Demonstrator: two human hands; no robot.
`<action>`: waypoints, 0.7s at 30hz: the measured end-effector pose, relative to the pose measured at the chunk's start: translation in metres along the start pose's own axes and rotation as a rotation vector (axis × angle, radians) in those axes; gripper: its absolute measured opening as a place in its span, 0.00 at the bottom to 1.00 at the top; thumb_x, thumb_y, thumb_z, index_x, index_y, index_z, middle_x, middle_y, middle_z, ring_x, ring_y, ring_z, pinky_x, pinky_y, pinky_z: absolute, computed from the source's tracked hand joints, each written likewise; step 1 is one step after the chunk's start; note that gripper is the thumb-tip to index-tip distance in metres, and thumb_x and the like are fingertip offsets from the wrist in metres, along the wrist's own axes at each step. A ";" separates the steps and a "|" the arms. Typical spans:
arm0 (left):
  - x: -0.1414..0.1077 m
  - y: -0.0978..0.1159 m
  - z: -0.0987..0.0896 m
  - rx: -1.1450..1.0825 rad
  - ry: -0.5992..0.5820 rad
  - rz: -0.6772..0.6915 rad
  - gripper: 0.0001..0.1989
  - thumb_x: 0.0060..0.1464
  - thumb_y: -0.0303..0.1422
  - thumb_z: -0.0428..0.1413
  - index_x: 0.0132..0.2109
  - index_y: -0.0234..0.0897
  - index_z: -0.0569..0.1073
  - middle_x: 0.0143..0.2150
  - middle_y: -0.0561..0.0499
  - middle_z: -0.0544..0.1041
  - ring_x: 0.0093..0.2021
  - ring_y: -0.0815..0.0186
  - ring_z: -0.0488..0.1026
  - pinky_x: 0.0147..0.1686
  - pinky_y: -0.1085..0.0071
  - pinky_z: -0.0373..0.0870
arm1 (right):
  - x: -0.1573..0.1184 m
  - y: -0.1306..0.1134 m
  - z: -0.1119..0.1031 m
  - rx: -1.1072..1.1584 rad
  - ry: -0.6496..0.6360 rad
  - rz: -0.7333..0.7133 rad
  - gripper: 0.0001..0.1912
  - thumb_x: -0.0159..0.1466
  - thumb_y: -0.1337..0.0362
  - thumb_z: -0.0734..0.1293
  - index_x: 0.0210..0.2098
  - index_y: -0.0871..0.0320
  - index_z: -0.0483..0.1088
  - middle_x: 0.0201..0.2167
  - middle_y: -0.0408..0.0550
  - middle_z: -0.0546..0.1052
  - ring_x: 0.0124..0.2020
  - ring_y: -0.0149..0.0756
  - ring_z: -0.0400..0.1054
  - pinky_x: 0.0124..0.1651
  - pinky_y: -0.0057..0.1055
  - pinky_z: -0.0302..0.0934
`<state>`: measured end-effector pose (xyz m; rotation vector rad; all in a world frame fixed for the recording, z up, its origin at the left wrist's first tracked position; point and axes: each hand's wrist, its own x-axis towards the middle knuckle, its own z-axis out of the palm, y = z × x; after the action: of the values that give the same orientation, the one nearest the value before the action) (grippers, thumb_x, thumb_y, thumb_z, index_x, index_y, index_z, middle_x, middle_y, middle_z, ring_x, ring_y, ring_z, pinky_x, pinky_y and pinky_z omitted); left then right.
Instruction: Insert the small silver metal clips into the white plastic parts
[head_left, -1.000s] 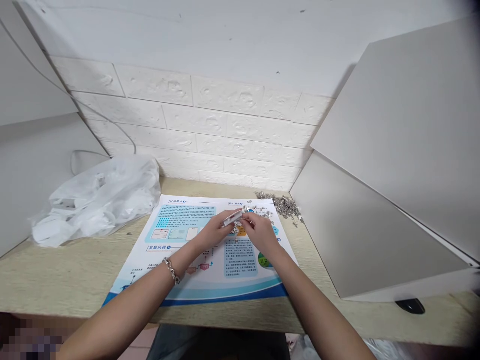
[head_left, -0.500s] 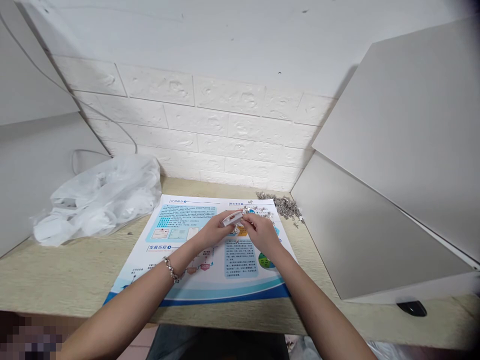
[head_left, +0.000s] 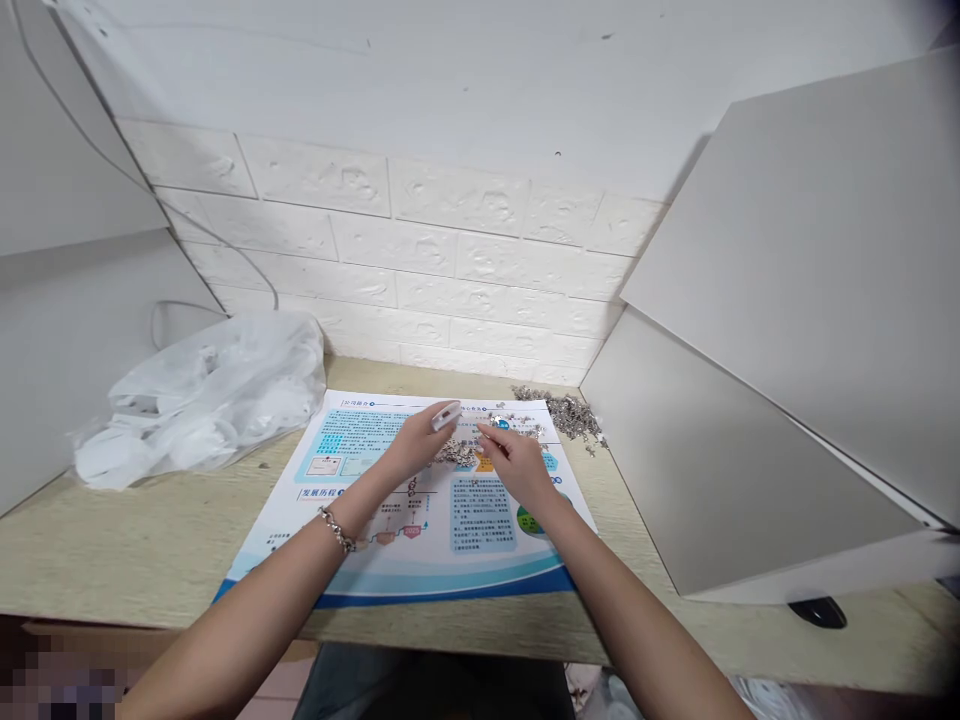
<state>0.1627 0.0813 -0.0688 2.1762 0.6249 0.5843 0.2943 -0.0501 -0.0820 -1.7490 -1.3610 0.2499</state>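
Observation:
My left hand (head_left: 421,437) is closed round a small white plastic piece (head_left: 445,416) with a dark slot in it, held tilted above a printed poster (head_left: 360,575). To its right, my right hand (head_left: 519,462) has thumb and fingers pinched together; whatever they hold is too small to name. A gap separates the two hands. Between and below them, small silver metal pieces (head_left: 459,455) lie in a little heap on the poster. More loose silver pieces are scattered just beyond my right fingertips.
A larger pile of silver metal pieces (head_left: 576,418) sits at the poster's back right corner. On the left lies a translucent plastic bag (head_left: 217,395) with white pieces inside. Grey panels (head_left: 757,450) flank the wooden table (head_left: 150,540), and a white brick-pattern wall (head_left: 427,245) closes the back.
My left hand has shifted left and up with the white piece, which is now more steeply tilted. My right fingers have come away from it, uncovering the small heap.

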 end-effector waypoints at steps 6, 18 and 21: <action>0.011 -0.037 -0.010 0.525 0.080 0.020 0.24 0.52 0.24 0.44 0.56 0.39 0.63 0.57 0.44 0.65 0.55 0.56 0.62 0.52 0.57 0.60 | -0.001 0.001 0.001 0.005 -0.019 -0.005 0.18 0.62 0.58 0.57 0.47 0.55 0.70 0.29 0.48 0.76 0.25 0.33 0.66 0.27 0.30 0.59; 0.022 -0.058 -0.004 0.520 0.069 -0.065 0.29 0.53 0.45 0.45 0.56 0.30 0.61 0.58 0.36 0.62 0.59 0.52 0.57 0.57 0.59 0.52 | -0.002 0.003 0.003 0.026 -0.054 -0.020 0.17 0.61 0.60 0.57 0.45 0.55 0.71 0.28 0.48 0.76 0.24 0.33 0.66 0.26 0.30 0.60; 0.022 -0.059 -0.004 0.490 0.103 -0.062 0.27 0.53 0.45 0.45 0.54 0.32 0.64 0.56 0.38 0.64 0.58 0.53 0.58 0.56 0.59 0.53 | -0.003 0.001 0.005 0.041 -0.076 -0.023 0.16 0.61 0.60 0.58 0.44 0.55 0.72 0.30 0.48 0.76 0.26 0.33 0.67 0.28 0.30 0.60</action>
<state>0.1632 0.1301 -0.1085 2.5780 0.9688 0.5541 0.2906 -0.0507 -0.0864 -1.7040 -1.4195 0.3328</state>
